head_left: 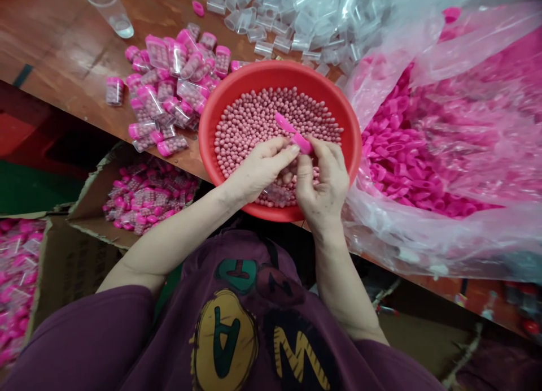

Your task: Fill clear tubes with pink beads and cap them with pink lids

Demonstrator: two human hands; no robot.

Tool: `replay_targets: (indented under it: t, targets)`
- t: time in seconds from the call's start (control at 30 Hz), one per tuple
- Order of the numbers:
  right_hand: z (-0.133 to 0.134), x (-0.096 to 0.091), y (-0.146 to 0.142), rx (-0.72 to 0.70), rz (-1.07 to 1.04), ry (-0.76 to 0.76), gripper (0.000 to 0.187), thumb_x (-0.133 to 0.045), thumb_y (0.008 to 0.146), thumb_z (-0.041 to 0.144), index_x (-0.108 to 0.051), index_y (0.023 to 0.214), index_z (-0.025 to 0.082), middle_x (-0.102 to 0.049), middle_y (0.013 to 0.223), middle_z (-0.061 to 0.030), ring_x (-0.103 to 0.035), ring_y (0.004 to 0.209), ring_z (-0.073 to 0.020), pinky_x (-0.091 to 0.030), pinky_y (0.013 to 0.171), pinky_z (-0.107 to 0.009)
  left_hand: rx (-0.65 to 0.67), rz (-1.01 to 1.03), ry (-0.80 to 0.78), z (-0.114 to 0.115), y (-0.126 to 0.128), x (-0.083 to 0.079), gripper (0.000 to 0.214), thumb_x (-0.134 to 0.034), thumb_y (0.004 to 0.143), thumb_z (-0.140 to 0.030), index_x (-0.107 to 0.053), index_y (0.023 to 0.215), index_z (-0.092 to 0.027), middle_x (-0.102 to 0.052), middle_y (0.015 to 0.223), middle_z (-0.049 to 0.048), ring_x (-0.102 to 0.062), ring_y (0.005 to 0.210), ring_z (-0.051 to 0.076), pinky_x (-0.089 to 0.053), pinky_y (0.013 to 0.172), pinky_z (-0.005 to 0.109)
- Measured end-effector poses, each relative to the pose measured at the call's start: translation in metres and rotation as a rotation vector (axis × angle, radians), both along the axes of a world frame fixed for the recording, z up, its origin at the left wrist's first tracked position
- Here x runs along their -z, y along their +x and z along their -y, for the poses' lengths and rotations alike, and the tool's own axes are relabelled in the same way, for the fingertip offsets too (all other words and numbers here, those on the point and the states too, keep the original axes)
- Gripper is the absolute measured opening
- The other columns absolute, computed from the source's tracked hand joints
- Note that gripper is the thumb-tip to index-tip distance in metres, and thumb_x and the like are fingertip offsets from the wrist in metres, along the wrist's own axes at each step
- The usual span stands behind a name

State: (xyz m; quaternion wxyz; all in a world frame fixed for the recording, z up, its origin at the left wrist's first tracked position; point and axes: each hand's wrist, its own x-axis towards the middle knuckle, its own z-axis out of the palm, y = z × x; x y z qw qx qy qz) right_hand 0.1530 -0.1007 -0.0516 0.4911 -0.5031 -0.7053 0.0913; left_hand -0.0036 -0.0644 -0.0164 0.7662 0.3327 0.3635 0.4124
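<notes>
Over the red basin, my left hand and my right hand come together on one bright pink flip cap. Its lid flap stands open, pointing up and to the left. Both hands are closed, with thumbs and fingertips pinching the cap from either side. Whether a bottle sits under the cap is hidden by my fingers. Small pink beads fill the basin. Just below my hands, a clear bottle lies among the beads, partly blurred.
Filled bottles with pink caps are heaped on the table to the left. Empty clear bottles lie behind the basin, and a plastic bag of pink caps stands right. A clear cup and a carton of filled bottles are leftward.
</notes>
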Motion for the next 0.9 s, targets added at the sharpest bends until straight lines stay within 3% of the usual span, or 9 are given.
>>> replay_targets:
  t: [0.1,0.17,0.33,0.43,0.53,0.6,0.67,0.77,0.9]
  targets:
    - [0.001,0.006,0.001,-0.021,0.092,-0.117,0.067,-0.074,0.111,0.057,-0.056,0.171,0.033,-0.065,0.165,-0.0176,-0.059,0.16,-0.0454,-0.051,0.136,-0.074,-0.001,0.043,-0.006,-0.004,-0.002,0.002,0.029,-0.086,0.109,-0.035,-0.068,0.095,-0.017,-0.068,0.083,-0.0024,-0.063,0.073,0.009,-0.051,0.072,0.021]
    - [-0.001,0.012,0.001,-0.022,0.151,-0.092,0.09,-0.082,0.103,0.063,-0.043,0.178,0.033,-0.057,0.173,-0.0192,-0.052,0.165,-0.0481,-0.044,0.14,-0.077,0.048,0.057,-0.006,-0.005,-0.003,0.006,0.033,-0.089,0.107,-0.039,-0.069,0.094,-0.016,-0.07,0.085,-0.0007,-0.065,0.076,0.01,-0.053,0.075,0.022]
    - [-0.006,0.016,0.013,-0.048,0.214,0.006,0.071,-0.081,0.102,0.043,-0.053,0.165,0.028,-0.069,0.158,-0.0208,-0.066,0.15,-0.0429,-0.051,0.134,-0.075,0.14,0.125,-0.006,-0.004,-0.008,0.013,0.041,-0.097,0.099,-0.045,-0.07,0.092,-0.015,-0.071,0.086,0.0009,-0.065,0.077,0.011,-0.053,0.073,0.021]
    - [-0.007,0.009,0.027,-0.203,0.113,-0.105,0.085,-0.088,0.096,0.067,-0.055,0.164,0.029,-0.065,0.168,-0.0182,-0.063,0.159,-0.0423,-0.053,0.137,-0.07,0.152,0.125,0.026,-0.001,-0.01,0.013,0.042,-0.101,0.094,-0.046,-0.072,0.097,-0.016,-0.073,0.091,0.001,-0.068,0.082,0.012,-0.056,0.076,0.021]
    - [-0.011,0.0,0.035,-0.403,-0.13,-0.336,0.102,-0.062,0.1,0.099,-0.04,0.178,0.037,-0.062,0.176,-0.0147,-0.067,0.16,-0.0361,-0.065,0.127,-0.059,0.275,0.161,0.062,0.002,-0.011,0.01,0.05,-0.104,0.089,-0.056,-0.075,0.099,-0.017,-0.074,0.09,0.002,-0.068,0.079,0.012,-0.057,0.074,0.023]
    - [-0.014,-0.006,0.036,-0.401,-0.247,-0.429,0.096,-0.031,0.107,0.101,-0.034,0.18,0.039,-0.067,0.172,-0.0148,-0.074,0.151,-0.0328,-0.071,0.117,-0.056,0.379,0.198,0.05,0.003,-0.011,0.009,0.054,-0.104,0.088,-0.061,-0.076,0.099,-0.016,-0.073,0.084,0.0026,-0.066,0.073,0.013,-0.056,0.07,0.025]
    - [-0.015,-0.011,0.034,-0.347,-0.308,-0.385,0.088,-0.022,0.111,0.095,-0.037,0.178,0.039,-0.07,0.166,-0.0151,-0.077,0.146,-0.032,-0.07,0.118,-0.057,0.378,0.22,0.021,0.002,-0.011,0.007,0.051,-0.104,0.088,-0.057,-0.077,0.1,-0.016,-0.072,0.084,0.0028,-0.066,0.072,0.013,-0.057,0.07,0.025]
    - [-0.008,-0.014,0.029,-0.332,-0.296,-0.22,0.075,-0.042,0.114,0.083,-0.038,0.178,0.045,-0.07,0.158,-0.0114,-0.074,0.148,-0.0314,-0.064,0.127,-0.06,0.265,0.216,-0.002,-0.002,-0.012,0.006,0.037,-0.099,0.094,-0.045,-0.076,0.098,-0.016,-0.071,0.087,0.0032,-0.067,0.077,0.013,-0.057,0.071,0.024]
    - [0.004,-0.005,0.023,-0.23,-0.025,-0.193,0.095,-0.074,0.104,0.078,-0.033,0.183,0.042,-0.056,0.176,-0.0137,-0.06,0.166,-0.0397,-0.057,0.135,-0.066,0.277,0.241,0.012,-0.005,-0.013,0.007,0.042,-0.099,0.094,-0.05,-0.074,0.095,-0.016,-0.069,0.085,0.003,-0.065,0.073,0.013,-0.051,0.061,0.022]
